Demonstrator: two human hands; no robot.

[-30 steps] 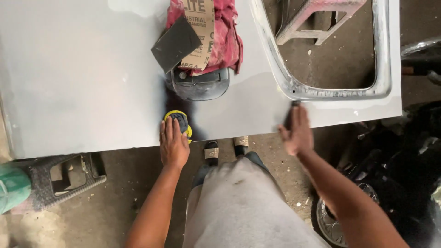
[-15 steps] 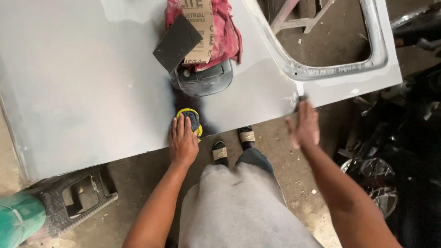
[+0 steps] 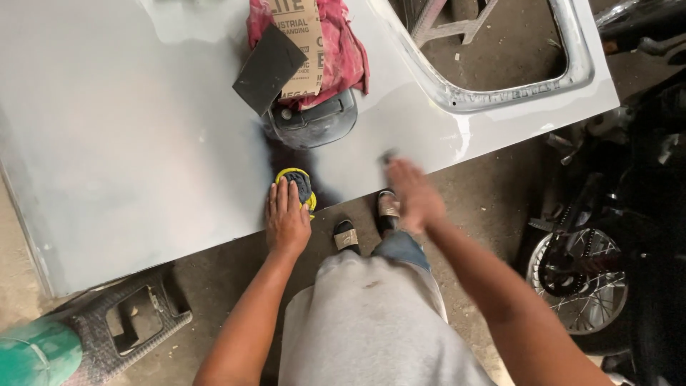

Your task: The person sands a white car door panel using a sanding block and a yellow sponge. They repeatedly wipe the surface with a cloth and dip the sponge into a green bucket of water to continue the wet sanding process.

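A vehicle body workshop is indicated by a grey primed car door panel (image 3: pixel 143 129), sandpaper sheets (image 3: pixel 304 43), and a motorcycle wheel (image 3: pixel 579 279) on a dusty concrete floor (image 3: pixel 486 200).

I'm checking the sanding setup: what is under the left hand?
The left hand presses a yellow-rimmed sanding pad flat on the grey panel. The pad's near part is covered by the fingers.

grey panel (image 3: pixel 128 143) | on it: yellow sanding pad (image 3: pixel 299 187), sandpaper sheets (image 3: pixel 275 64), red rag (image 3: pixel 343 50)

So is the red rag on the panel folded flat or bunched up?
Bunched up: the red rag lies in crumpled folds under the brown sandpaper sheet.
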